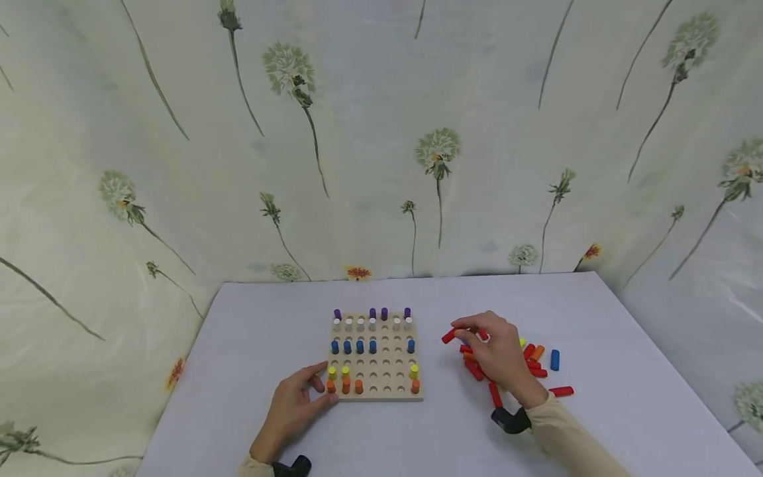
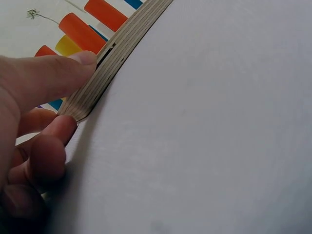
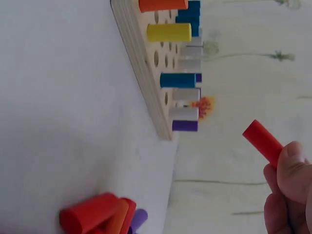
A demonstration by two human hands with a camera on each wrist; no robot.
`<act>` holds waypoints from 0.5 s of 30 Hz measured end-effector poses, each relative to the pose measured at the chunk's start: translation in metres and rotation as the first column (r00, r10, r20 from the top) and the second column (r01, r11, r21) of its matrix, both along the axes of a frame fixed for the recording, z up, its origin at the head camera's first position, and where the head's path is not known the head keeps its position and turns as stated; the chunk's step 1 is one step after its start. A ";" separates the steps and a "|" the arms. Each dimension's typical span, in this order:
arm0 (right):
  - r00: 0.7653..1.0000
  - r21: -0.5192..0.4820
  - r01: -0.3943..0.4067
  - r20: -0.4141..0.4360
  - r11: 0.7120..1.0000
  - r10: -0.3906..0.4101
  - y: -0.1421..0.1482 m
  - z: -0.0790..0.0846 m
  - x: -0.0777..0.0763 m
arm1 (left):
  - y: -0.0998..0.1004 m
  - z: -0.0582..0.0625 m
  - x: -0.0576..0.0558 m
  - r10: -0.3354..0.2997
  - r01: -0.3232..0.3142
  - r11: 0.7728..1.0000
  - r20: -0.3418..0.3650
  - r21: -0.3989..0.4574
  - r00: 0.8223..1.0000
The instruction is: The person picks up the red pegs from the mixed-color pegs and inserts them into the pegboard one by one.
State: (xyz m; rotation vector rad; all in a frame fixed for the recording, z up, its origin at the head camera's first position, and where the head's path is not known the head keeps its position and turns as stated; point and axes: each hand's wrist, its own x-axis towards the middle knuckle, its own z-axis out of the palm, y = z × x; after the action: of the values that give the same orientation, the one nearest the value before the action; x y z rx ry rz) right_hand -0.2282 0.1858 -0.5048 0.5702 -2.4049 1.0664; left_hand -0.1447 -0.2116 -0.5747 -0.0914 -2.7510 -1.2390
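A wooden pegboard [image 1: 390, 398] lies on the table with purple, white, blue, yellow and orange pegs standing in rows of holes. My left hand [image 1: 296, 402] holds the board's near left corner, the thumb [image 2: 73, 73] against its front edge and the other fingers around the side. Between thumb and fingertips, my right hand [image 1: 496, 348] pinches a red peg [image 3: 263, 142], raised above the table to the right of the board. Under and around that hand lies a loose pile of pegs, mostly red [image 3: 90, 212], partly hidden by it.
A blue peg [image 1: 555, 360] and a red peg [image 1: 561, 391] lie at the pile's right side. White tabletop [image 1: 238, 344] stretches around the board. Behind the table hangs a cloth [image 1: 369, 132] printed with dandelions.
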 end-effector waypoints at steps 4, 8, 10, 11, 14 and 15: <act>1.000 -0.009 -0.029 0.001 1.000 0.029 -0.026 -0.003 -0.004 | -0.002 0.000 0.000 0.006 -0.006 1.000 0.022 0.007 1.000; 0.998 -0.030 -0.054 0.038 0.998 0.055 -0.051 -0.003 -0.006 | -0.003 0.001 -0.002 0.007 -0.008 1.000 0.054 0.015 0.999; 0.995 -0.044 -0.065 0.067 0.997 0.068 -0.064 -0.002 -0.007 | -0.003 0.001 -0.003 0.005 -0.006 1.000 0.062 0.017 0.998; 0.994 -0.051 -0.070 0.079 0.996 0.074 -0.071 -0.002 -0.007 | -0.004 0.000 -0.003 0.002 -0.003 1.000 0.061 0.018 0.998; 0.991 -0.067 -0.092 0.088 0.993 0.098 -0.089 -0.005 -0.008 | -0.004 0.000 -0.003 -0.011 0.010 1.000 0.052 0.022 0.999; 0.990 -0.070 -0.102 0.090 0.992 0.108 -0.094 -0.006 -0.009 | -0.004 -0.001 -0.002 -0.014 0.013 1.000 0.050 0.024 0.999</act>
State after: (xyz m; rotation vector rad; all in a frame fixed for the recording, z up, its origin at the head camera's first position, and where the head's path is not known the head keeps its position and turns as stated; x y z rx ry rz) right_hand -0.2368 0.0918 -0.5111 0.6440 -2.4328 1.2364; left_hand -0.1472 -0.2156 -0.5753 -0.0778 -2.7814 -1.2943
